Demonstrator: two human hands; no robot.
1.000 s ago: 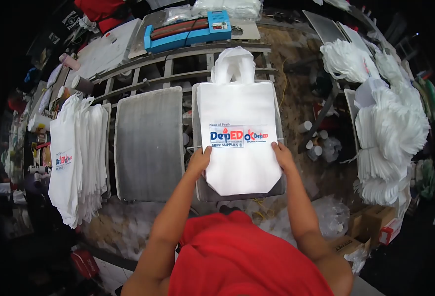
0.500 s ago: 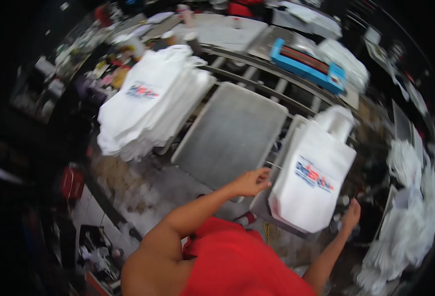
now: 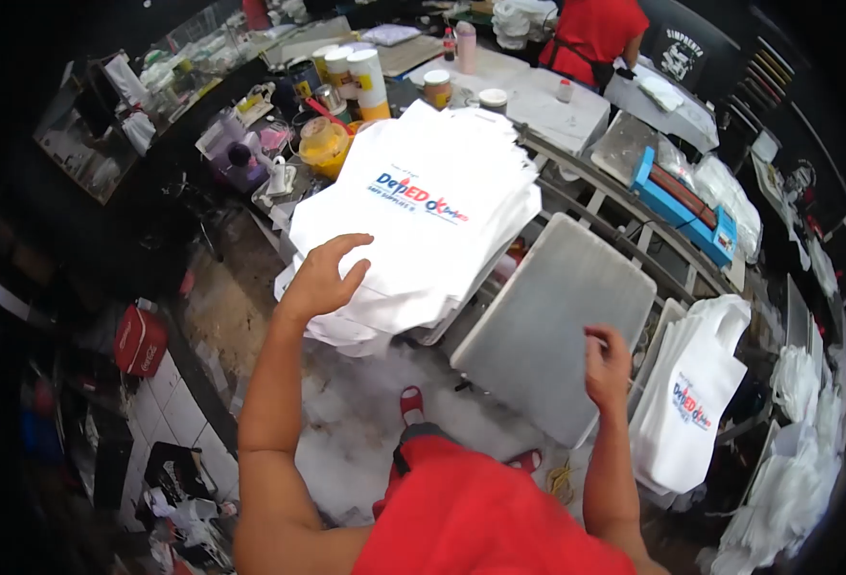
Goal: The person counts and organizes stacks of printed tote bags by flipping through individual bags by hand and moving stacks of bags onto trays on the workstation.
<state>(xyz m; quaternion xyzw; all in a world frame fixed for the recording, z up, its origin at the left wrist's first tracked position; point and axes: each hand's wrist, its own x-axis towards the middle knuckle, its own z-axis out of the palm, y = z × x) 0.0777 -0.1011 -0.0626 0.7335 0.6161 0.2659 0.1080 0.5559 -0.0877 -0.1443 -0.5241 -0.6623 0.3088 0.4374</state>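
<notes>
A big stack of white printed bags [image 3: 423,220] lies at the left, its sheets fanned unevenly. Over its near left edge is my left hand [image 3: 325,280], open, thumb and fingers spread; whether it touches the top bag I cannot tell. My right hand [image 3: 608,366] hovers over the right side of a bare grey board [image 3: 557,316], fingers loosely bent and apart from the thumb, with nothing visible in them. Right of the board, a smaller stack of white bags with the same print [image 3: 691,398] rests on another board, handles pointing away from me.
Beyond the boards runs a metal frame [image 3: 624,240] carrying a blue heat sealer [image 3: 686,211]. Paint tubs [image 3: 370,81] and a yellow container [image 3: 324,144] crowd the back left. A person in red [image 3: 600,34] stands at the far table. White bags [image 3: 787,470] hang at the right.
My view has swung left. My left hand has gone from beside the right stack to the left stack; my right hand has moved left, from beyond the right stack to over the grey board.
</notes>
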